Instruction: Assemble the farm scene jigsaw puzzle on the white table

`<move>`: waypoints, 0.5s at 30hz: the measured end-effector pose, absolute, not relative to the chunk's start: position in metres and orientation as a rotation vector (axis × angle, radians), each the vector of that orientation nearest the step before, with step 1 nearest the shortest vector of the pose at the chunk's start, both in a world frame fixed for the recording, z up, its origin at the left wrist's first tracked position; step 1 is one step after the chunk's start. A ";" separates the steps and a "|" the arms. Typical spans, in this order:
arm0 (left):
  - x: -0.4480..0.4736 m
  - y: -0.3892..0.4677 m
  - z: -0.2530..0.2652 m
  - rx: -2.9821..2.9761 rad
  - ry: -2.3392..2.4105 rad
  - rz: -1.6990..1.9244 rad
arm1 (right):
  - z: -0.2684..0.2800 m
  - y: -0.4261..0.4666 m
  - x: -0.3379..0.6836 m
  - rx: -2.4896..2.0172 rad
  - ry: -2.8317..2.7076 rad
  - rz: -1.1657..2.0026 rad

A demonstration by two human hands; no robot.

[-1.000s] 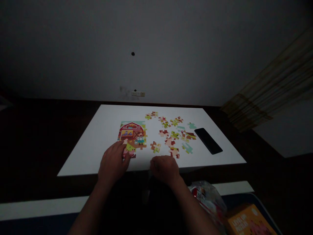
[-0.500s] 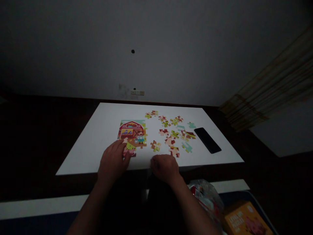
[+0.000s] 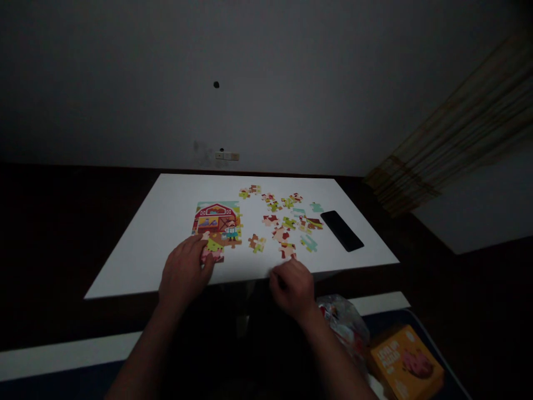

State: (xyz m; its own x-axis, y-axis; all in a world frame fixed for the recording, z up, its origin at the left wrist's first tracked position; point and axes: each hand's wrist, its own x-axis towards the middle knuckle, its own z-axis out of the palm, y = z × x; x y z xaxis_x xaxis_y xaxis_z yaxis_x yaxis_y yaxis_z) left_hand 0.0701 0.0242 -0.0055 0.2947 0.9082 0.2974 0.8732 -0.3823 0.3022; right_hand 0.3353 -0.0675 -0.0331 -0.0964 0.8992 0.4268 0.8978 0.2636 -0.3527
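Note:
A partly assembled jigsaw puzzle (image 3: 214, 218) with a red barn and a farmer lies left of centre on the white table. My left hand (image 3: 183, 270) rests on its lower left corner, fingers lying flat, and hides part of the picture. At the table's front edge is my right hand (image 3: 295, 286), its fingers curled closed. Whether it has anything inside is hidden. Just beyond its knuckles lies a brown-and-cream puzzle piece (image 3: 287, 250). Between the two hands, farther in, sit joined brown and green pieces (image 3: 257, 243).
Several loose puzzle pieces (image 3: 288, 223) spread over the table's right half. A black phone-like slab (image 3: 341, 230) lies beside them near the right edge. Below the table, at the right, are a clear plastic bag (image 3: 343, 322) and an orange puzzle box (image 3: 406, 361).
My right hand has shifted right along the table's front edge, closer to the brown-and-cream piece. My left hand stays on the puzzle. The whole view has shifted slightly.

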 end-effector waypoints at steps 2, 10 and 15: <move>0.071 0.024 -0.006 2.463 1.695 0.656 | -0.034 -0.077 0.349 -1.650 -1.898 -0.021; 0.073 0.023 -0.003 2.488 1.678 0.639 | -0.049 -0.094 0.373 -1.736 -1.723 -0.052; 0.075 0.022 -0.003 2.497 1.695 0.631 | -0.045 -0.087 0.368 -1.743 -1.709 -0.056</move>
